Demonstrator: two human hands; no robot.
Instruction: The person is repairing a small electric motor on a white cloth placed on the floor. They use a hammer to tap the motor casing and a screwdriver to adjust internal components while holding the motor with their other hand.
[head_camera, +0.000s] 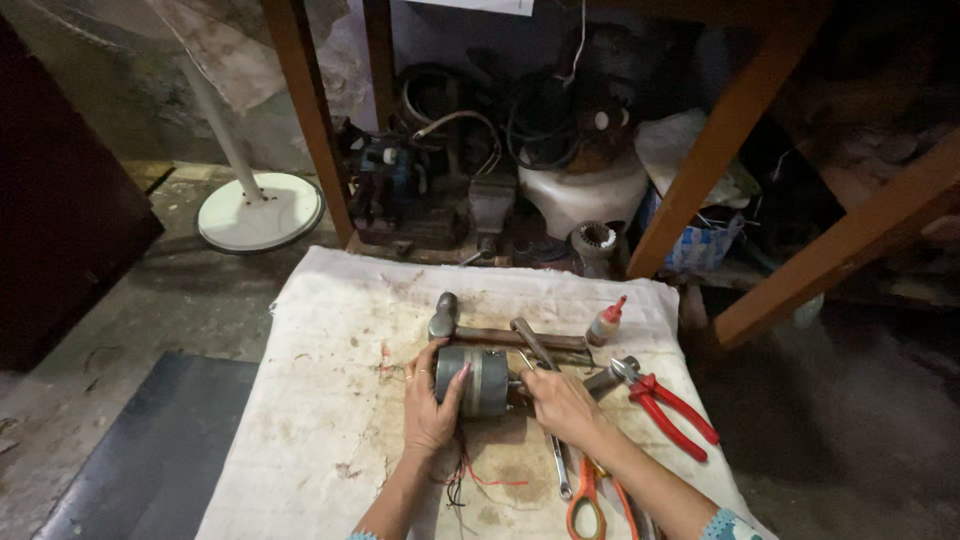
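Observation:
A grey cylindrical electric motor (482, 380) lies on its side on a stained white cloth (330, 400). My left hand (430, 402) grips the motor's left end, fingers wrapped over its casing. My right hand (558, 402) is closed at the motor's right end, around its shaft side; what it pinches is hidden. Thin red and black wires (470, 478) trail from under the motor toward me.
A hammer (470, 328) lies just behind the motor. Red-handled pliers (665, 402), a small glue bottle with red cap (604, 324), a wrench (560, 470) and orange-handled cutters (590, 505) lie right of it. Wooden shelf legs (312, 110), motor parts and a white fan base (260, 212) stand beyond.

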